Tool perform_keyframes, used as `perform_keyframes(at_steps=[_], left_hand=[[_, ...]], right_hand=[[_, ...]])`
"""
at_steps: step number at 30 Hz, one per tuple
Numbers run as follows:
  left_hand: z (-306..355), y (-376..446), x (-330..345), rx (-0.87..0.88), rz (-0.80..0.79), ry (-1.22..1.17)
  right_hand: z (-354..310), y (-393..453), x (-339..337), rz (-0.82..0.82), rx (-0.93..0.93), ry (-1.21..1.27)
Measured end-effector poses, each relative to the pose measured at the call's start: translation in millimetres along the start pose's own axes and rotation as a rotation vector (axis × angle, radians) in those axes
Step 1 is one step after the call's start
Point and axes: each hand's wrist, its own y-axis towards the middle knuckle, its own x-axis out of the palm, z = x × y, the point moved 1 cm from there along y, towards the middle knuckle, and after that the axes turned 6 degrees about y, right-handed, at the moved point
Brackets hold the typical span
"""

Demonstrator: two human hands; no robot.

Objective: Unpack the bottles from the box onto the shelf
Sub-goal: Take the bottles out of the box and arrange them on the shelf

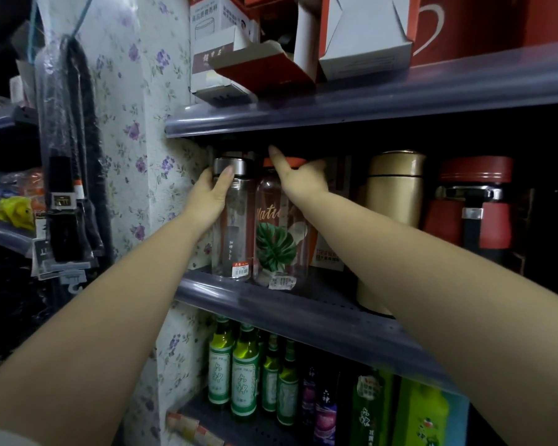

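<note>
Two clear bottles stand at the left end of the middle shelf (303,312). The left one is a plain glass bottle with a silver cap (236,239). My left hand (211,194) grips it near the top, thumb and fingers curled round its neck. Beside it stands a clear bottle with an orange cap and a green leaf print (276,243). My right hand (298,175) rests against its upper part just under the cap, the index finger pointing up and back; the other fingers are hidden behind the bottle. No box of bottles is in view.
A gold flask (395,185) and a red thermos (472,204) stand to the right on the same shelf. Opened cartons (271,69) sit on the shelf above. Green bottles (244,375) fill the shelf below. A floral wall (142,156) borders the left, with hanging packaged goods (66,175).
</note>
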Motion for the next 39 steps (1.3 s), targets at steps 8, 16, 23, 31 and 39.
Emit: perform_keyframes(at_steps=[8,16,23,31,39], left_hand=[[1,-25,4,-0.124,-0.033,0.062],[-52,-54,12,-0.196,-0.073,-0.010],[-74,-49,8,-0.151,-0.124,-0.204],[-69,-55,11,-0.095,-0.102,-0.144],[-65,-48,3,-0.170,-0.192,0.084]], right_hand=[[53,-45,1,-0.025,-0.031,-0.047],[93,-56,4,-0.077,0.109,-0.053],[93,-58,1,0.000,0.030,-0.124],[89,-60,2,-0.012,0.007,-0.263],[75,-66,-3,-0.077,0.099,-0.288]])
